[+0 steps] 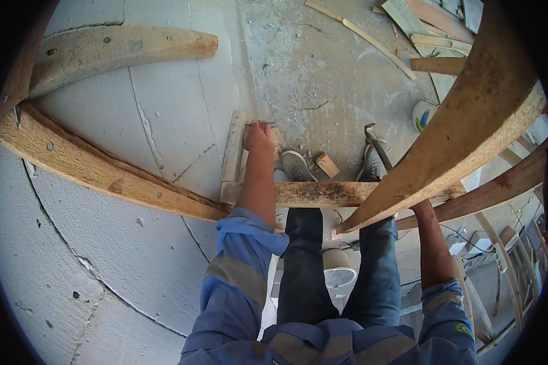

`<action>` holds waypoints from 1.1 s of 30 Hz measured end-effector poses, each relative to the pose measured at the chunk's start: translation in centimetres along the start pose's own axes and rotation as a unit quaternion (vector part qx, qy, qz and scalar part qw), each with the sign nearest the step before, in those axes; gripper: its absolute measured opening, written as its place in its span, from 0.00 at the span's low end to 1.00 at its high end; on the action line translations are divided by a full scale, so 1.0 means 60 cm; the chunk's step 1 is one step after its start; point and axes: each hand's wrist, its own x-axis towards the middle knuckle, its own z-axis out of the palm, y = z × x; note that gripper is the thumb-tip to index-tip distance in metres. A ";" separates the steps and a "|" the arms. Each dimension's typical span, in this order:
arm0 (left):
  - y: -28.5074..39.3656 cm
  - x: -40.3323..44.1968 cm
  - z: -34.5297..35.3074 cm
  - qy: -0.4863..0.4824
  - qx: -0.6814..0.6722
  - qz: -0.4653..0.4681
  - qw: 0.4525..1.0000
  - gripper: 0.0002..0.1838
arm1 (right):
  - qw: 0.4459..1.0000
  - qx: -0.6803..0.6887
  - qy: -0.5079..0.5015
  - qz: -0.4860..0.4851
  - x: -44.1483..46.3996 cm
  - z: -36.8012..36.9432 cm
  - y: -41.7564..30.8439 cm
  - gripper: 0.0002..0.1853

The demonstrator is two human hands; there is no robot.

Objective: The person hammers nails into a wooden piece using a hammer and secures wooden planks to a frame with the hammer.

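Note:
My left hand (259, 135) is closed beside a short upright board (232, 146) near the block wall. Thin metal pieces that look like nails stick out from its fingers. A hammer (380, 152) points its head away from me, above a shoe. Its handle runs back behind a thick slanting timber (450, 134) towards my right hand (419, 205). That timber hides most of the right hand's fingers, which appear closed round the handle. Between my forearms a stained wooden crosspiece (323, 194) lies across, in front of my legs.
A pale block wall (103, 243) fills the left, with two timber rails (122, 170) along it. On the floor are a small wood block (327, 165), a long thin strip (377, 45), and a white bucket (423, 114). Another bucket (340, 267) stands behind my legs.

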 end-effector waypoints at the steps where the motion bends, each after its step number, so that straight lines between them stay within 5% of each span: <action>1: 0.000 -0.001 0.002 0.008 -0.008 -0.002 1.000 0.12 | 1.000 -0.007 0.000 -0.002 -0.002 0.000 0.005 0.33; 5: -0.014 0.034 -0.005 0.021 -0.015 0.015 1.000 0.09 | 0.996 -0.042 0.031 -0.075 0.001 0.024 0.075 0.36; 7: -0.021 0.028 -0.011 0.005 0.175 0.100 0.980 0.08 | 0.991 -0.024 0.067 -0.117 0.003 0.053 0.137 0.37; 8: -0.023 0.023 -0.007 0.010 0.169 0.099 0.981 0.07 | 0.990 0.031 0.080 -0.115 0.006 0.069 0.172 0.38; 10: -0.016 0.000 0.008 0.034 0.058 0.059 0.996 0.07 | 0.970 -0.117 0.085 -0.195 0.012 0.058 0.174 0.38; 11: -0.007 -0.009 0.012 0.052 -0.048 0.022 0.997 0.07 | 0.981 -0.083 0.053 -0.169 0.014 0.056 0.172 0.38; 21: 0.006 -0.033 0.014 0.028 0.009 -0.006 1.000 0.20 | 0.993 0.033 0.027 -0.107 0.011 0.039 0.128 0.32; 26: 0.052 -0.124 0.014 0.026 0.087 -0.084 0.992 0.33 | 0.990 -0.025 0.030 -0.137 0.004 0.017 0.070 0.29; 28: 0.080 -0.216 -0.022 -0.076 0.037 -0.063 0.994 0.38 | 0.989 -0.039 0.039 -0.135 0.008 0.008 0.039 0.28; 30: 0.089 -0.346 -0.076 -0.242 0.080 0.043 0.966 0.31 | 0.995 -0.037 0.022 -0.090 0.010 -0.004 -0.002 0.26; 33: 0.064 -0.458 -0.180 -0.387 0.291 -0.087 0.871 0.23 | 0.993 -0.062 0.023 -0.096 0.020 0.000 0.004 0.21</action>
